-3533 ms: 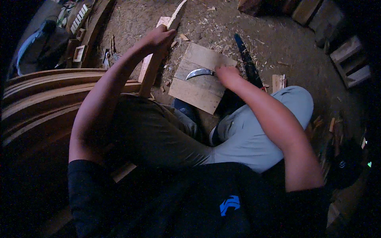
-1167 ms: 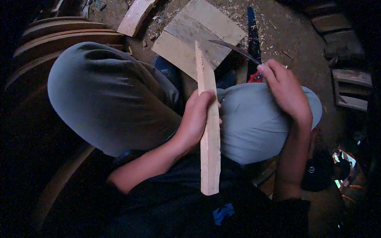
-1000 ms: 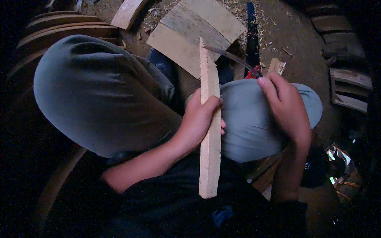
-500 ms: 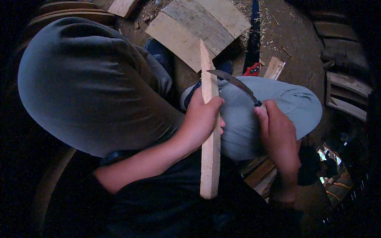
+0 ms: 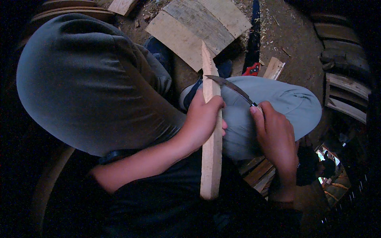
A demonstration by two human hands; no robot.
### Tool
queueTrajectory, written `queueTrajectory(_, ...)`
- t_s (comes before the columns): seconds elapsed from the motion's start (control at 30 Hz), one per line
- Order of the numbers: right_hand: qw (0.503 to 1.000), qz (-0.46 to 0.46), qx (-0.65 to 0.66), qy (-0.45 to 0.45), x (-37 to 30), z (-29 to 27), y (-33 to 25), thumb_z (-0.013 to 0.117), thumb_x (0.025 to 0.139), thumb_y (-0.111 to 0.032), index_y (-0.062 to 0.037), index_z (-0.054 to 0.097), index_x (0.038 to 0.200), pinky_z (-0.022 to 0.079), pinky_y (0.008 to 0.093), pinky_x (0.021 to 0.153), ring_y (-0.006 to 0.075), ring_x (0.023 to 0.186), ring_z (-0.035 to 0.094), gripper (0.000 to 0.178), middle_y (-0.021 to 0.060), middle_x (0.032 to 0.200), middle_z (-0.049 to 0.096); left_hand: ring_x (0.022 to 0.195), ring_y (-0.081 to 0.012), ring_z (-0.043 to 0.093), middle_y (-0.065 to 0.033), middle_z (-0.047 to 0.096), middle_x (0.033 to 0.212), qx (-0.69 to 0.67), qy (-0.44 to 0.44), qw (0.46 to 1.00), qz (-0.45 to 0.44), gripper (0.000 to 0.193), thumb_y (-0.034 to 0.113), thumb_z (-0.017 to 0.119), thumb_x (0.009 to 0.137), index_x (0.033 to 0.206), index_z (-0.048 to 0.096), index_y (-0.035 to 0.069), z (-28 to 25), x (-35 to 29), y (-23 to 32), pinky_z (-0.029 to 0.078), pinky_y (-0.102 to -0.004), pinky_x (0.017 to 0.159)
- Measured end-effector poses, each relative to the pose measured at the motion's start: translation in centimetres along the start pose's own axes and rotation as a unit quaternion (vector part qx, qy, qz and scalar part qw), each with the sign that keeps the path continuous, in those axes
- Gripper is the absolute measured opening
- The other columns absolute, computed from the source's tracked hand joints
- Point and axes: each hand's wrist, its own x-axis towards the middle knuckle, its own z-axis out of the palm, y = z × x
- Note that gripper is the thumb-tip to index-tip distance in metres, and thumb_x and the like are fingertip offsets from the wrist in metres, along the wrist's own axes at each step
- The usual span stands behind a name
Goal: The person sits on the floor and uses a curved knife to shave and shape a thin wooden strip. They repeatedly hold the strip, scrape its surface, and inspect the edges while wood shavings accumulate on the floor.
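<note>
One left hand (image 5: 203, 118) hugs the wood stick (image 5: 211, 162) in front of the black shirt (image 5: 162, 198), likely to keep it steady, while the curved knife (image 5: 235, 88), its tip over the wood, sits tight in the right hand (image 5: 276, 137).

Single head-worn fisheye view, steeply downward, close above the pointed wooden stick (image 5: 212, 150)

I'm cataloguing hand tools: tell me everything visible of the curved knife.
The curved knife has a dark, metal-looking blade, bowed and narrowing to a point. Its handle is mostly hidden in the right hand. The blade slants up leftward, its tip end overlapping the wooden stick; whether it bites in is unclear.
</note>
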Motion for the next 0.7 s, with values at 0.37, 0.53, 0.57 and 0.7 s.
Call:
queueTrajectory(0.37,0.999,-0.027,-0.002,0.021,-0.3,0.3,0.18,0.047,0.095,-0.03,-0.0029,0.052,0.089,0.047,0.051,0.06,0.0427,0.069,0.061,0.028,0.0232,0.073,0.062,0.047,-0.0218,0.057,-0.0083,0.058,0.088,-0.023,-0.037,0.999,-0.021,0.03,0.021,0.047,0.086,0.112,0.043,0.006,0.06,-0.67,0.52,0.05,-0.0357,0.04)
queueTrajectory(0.53,1.0,-0.02,-0.007,0.01,-0.4,0.19,0.21,0.048,0.095,-0.03,-0.0023,0.052,0.089,0.048,0.0512,0.06,0.0428,0.067,0.061,0.029,0.0234,0.071,0.062,0.046,-0.0225,0.055,-0.0077,0.055,0.086,-0.011,-0.029,0.999,-0.024,0.028,0.021,0.047,0.086,0.11,0.043,0.006,0.14,-0.71,0.32,0.049,-0.0367,0.039)
queueTrajectory(0.57,1.0,-0.018,-0.008,0.01,-0.45,0.17,0.22,0.048,0.095,-0.03,-0.0023,0.052,0.089,0.048,0.0512,0.06,0.0428,0.067,0.061,0.029,0.0233,0.071,0.062,0.046,-0.0224,0.055,-0.0075,0.055,0.086,-0.009,-0.027,0.999,-0.025,0.028,0.021,0.047,0.086,0.109,0.043,0.006,0.17,-0.73,0.28,0.049,-0.0369,0.039)
queueTrajectory(0.7,1.0,-0.023,-0.015,0.012,-0.47,0.06,0.25,0.048,0.095,-0.03,-0.0026,0.052,0.089,0.048,0.0512,0.059,0.0425,0.068,0.062,0.029,0.0231,0.071,0.062,0.045,-0.0222,0.054,-0.0072,0.054,0.085,-0.011,-0.019,0.999,-0.022,0.026,0.021,0.048,0.085,0.107,0.043,0.007,0.23,-0.79,0.17,0.049,-0.0375,0.039)
